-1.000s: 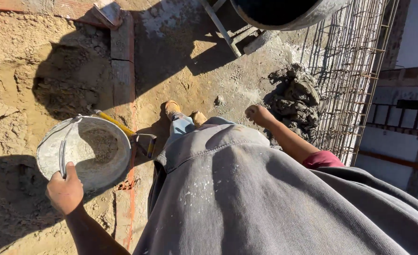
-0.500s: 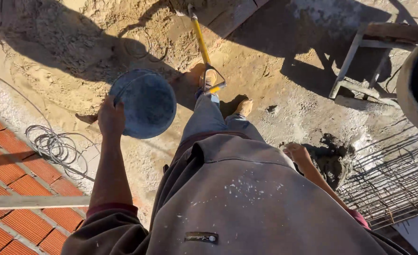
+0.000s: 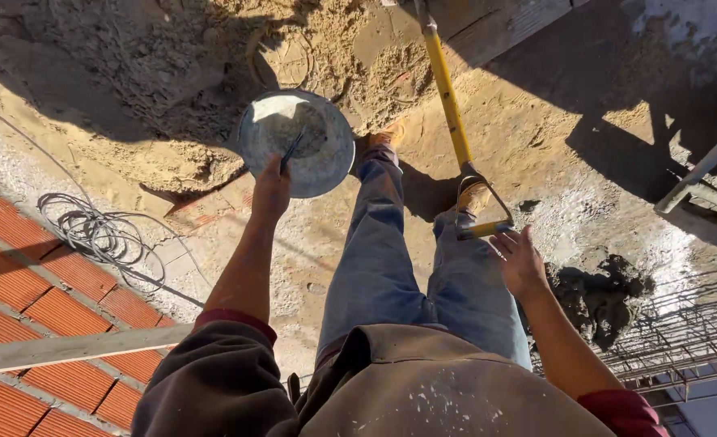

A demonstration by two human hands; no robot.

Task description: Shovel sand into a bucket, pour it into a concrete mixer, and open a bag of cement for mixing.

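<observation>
My left hand (image 3: pixel 271 192) grips the near rim and wire handle of a grey metal bucket (image 3: pixel 296 142), held out in front of me above the sandy ground; the bucket looks nearly empty inside. My right hand (image 3: pixel 522 261) is open, fingers spread, just right of the D-shaped grip of a yellow-handled shovel (image 3: pixel 454 121) that leans against my right leg. It is close to the grip but apart from it. My legs in blue jeans and tan boots stand between the two hands.
A heap of sand (image 3: pixel 156 73) lies ahead on the left. A pile of dark wet mortar (image 3: pixel 601 295) sits at right beside a steel rebar mesh (image 3: pixel 682 340). Red bricks (image 3: pixel 19 283), a coil of wire (image 3: pixel 99 231) and a wooden plank (image 3: pixel 59 350) are at left.
My view has swung round over the site. The bucket has tipped so its inside faces me. My right hand has come forward to the shovel grip.
</observation>
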